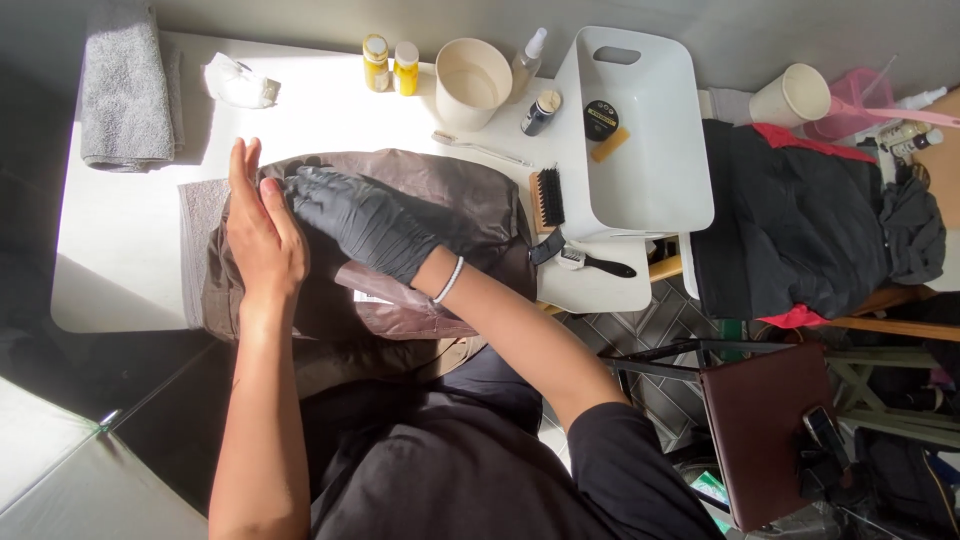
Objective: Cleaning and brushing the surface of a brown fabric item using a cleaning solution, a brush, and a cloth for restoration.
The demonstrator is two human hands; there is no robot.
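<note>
**Gloved hand on a brown leather bag**

Dark-sleeved arms reach forward from the bottom of the view, both ending on the bag (440, 215). Fingers of the right hand (365, 222), in a black glove, lie spread and flat on the brown leather near its top left edge, pressing rather than gripping anything. Fingers of the left hand (262, 225), bare, are straight and held together, the hand set on edge against the bag's left side; it grasps nothing, and seems placed there to keep the bag steady under the other hand, though that is my reading.

So the bag lies directly under the gloved fingertips and just to the right of the bare ones, touching both. It rests on a grey cloth (197, 235) on the white table (120, 270), hanging over the near edge toward the person's lap.

Just beside the bag's right end lie two brushes (548, 197), a white bin (650, 150) behind them. Near the far edge stand two yellow bottles (390, 64), a cream cup (472, 82) and a spray bottle (527, 62). A folded grey towel (125, 85) lies at the far left corner.
</note>
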